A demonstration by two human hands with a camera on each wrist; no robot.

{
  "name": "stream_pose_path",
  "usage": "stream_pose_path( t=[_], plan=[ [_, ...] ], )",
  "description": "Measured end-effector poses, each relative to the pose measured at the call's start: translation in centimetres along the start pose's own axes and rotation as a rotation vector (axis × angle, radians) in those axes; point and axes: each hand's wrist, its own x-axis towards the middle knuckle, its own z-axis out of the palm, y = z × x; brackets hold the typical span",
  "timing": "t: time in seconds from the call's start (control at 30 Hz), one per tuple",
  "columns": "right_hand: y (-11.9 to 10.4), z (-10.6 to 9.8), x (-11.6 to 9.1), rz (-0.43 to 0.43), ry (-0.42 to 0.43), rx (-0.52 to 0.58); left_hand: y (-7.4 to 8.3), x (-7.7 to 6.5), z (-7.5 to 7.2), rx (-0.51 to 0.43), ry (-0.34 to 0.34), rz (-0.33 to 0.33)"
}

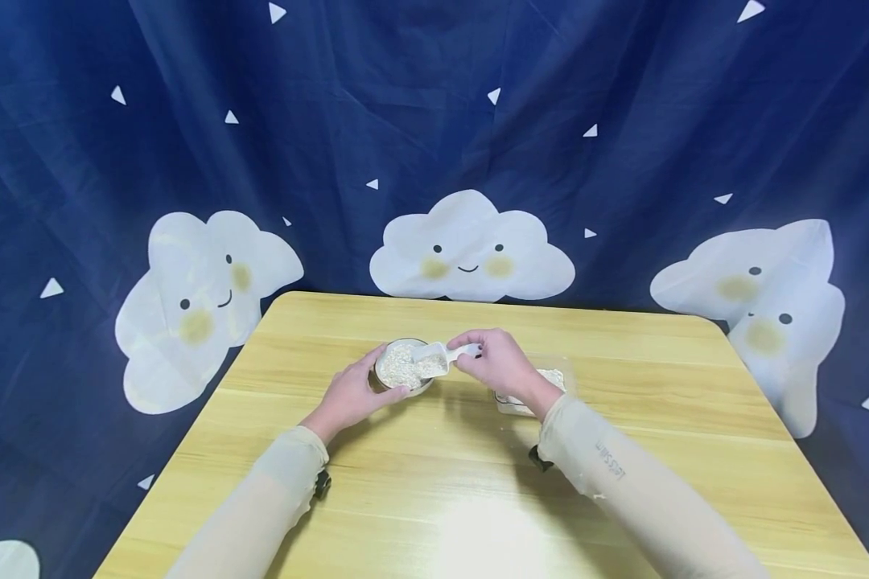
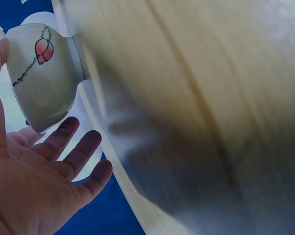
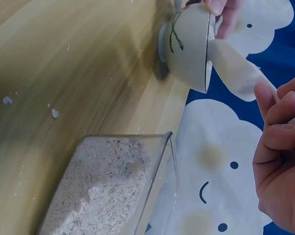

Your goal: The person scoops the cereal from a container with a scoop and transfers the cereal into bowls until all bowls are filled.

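Observation:
A bowl (image 2: 44, 93) with a painted red flower bud stands on the table, filled with pale flakes (image 1: 397, 367) that look like oats. My left hand (image 1: 349, 396) grips it from the left, thumb and index finger around its sides, the other fingers spread loosely. In my right hand (image 1: 498, 360), the handle of a white scoop (image 1: 430, 361) is pinched between thumb and fingers. Flakes lie in the scoop, and its front end reaches over the rim into the bowl, as the right wrist view also shows.
A clear plastic container (image 3: 170, 152) holding more flakes (image 3: 103, 196) sits right of the bowl, partly beneath my right forearm. Some loose flakes (image 3: 55, 113) are scattered on the wooden table (image 1: 405, 482). Behind the table hangs a blue curtain (image 1: 434, 121) with clouds.

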Motion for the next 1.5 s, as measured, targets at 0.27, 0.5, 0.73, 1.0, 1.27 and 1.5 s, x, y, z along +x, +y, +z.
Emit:
stream_pose_path(
  t=[0.27, 0.5, 0.73, 1.0, 1.27, 1.5],
  plan=[
    [0.2, 0.3, 0.2, 0.0, -0.002, 0.025, -0.1, 0.0, 0.0, -0.002, -0.003, -0.004],
    [0.1, 2.0, 0.9, -0.031, -0.018, 0.008, -0.2, -0.1, -0.1, -0.013, -0.01, -0.01],
    [-0.7, 3.1, 1.3, -0.04, 0.019, -0.02, -0.2, 0.0, -0.1, -0.013, -0.01, -0.012],
    [-0.7, 3.7, 1.5, -0.217, 0.105, -0.244, -0.2, 0.0, 0.0, -0.01, -0.014, -0.005],
    [0.1, 2.8, 1.1, -0.225, 0.135, -0.34, -0.1, 0.0, 0.0, -0.015, -0.014, 0.005],
    [0.2, 1.8, 0.1, -0.275, 0.074, -0.326, -0.1, -0.1, -0.1, -0.018, -0.012, -0.009]
  ],
)
